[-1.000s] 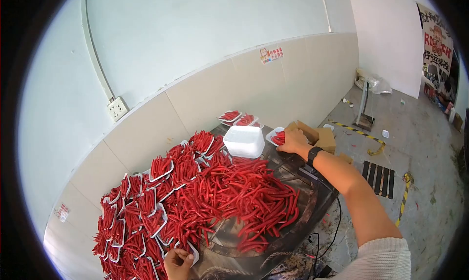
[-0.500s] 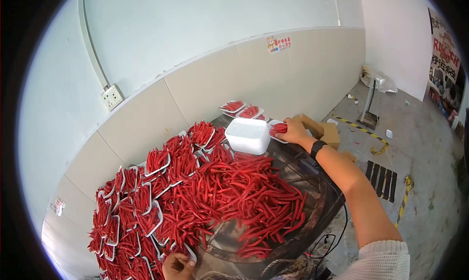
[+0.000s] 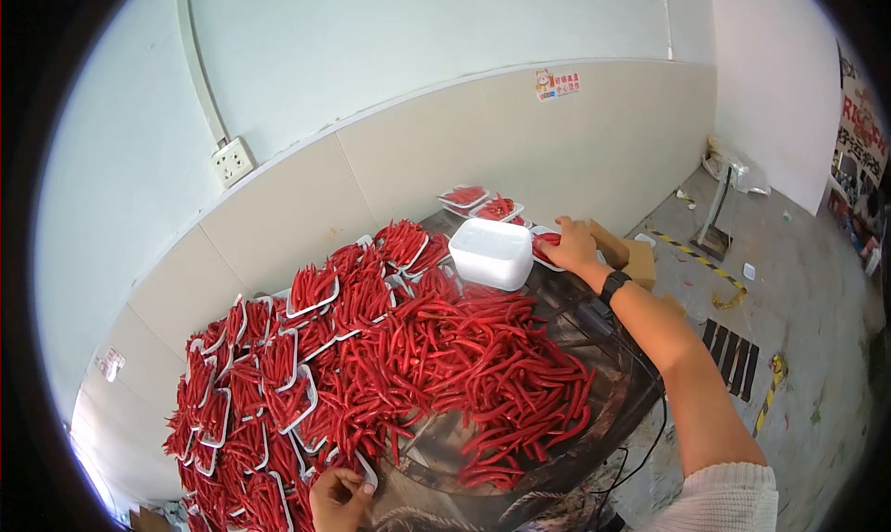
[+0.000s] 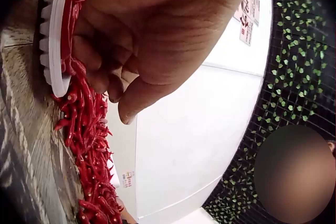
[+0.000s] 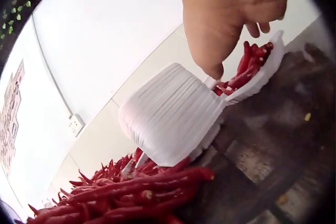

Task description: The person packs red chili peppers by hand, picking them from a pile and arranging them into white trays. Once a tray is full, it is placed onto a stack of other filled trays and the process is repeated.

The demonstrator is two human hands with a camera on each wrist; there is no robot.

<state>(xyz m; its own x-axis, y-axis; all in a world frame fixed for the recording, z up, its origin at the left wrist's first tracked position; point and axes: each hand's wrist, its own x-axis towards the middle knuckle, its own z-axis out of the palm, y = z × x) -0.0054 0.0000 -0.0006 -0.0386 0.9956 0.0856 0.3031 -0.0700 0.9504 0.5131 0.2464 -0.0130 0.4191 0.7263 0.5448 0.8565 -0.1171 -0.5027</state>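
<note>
In the head view, my right hand [image 3: 577, 248] reaches over a small white tray [image 3: 542, 259] of red chillies beside a stack of white trays [image 3: 492, 254]. The right wrist view shows the thumb of this hand [image 5: 231, 14] pointing down by the end of the tray [image 5: 262, 77], its fingers apart above the chillies [image 5: 247, 69]. Near the front edge, my left hand [image 3: 340, 499] hangs loosely curled beside a filled tray [image 3: 368, 472]. In the left wrist view the hand [image 4: 152, 29] holds nothing visible, its thumb apart from the fingers.
A large loose pile of chillies [image 3: 483, 365] covers the table's middle, with several filled trays [image 3: 278, 360] crowded at the left. More filled trays [image 3: 497, 207] stand behind the stack. Cardboard boxes [image 3: 639, 261] and a black cable [image 3: 661, 421] are at the right.
The head view has shifted, so the table's things appear farther right. My right hand has lifted slightly and spread its fingers over the small tray. My left hand stays near the front tray.
</note>
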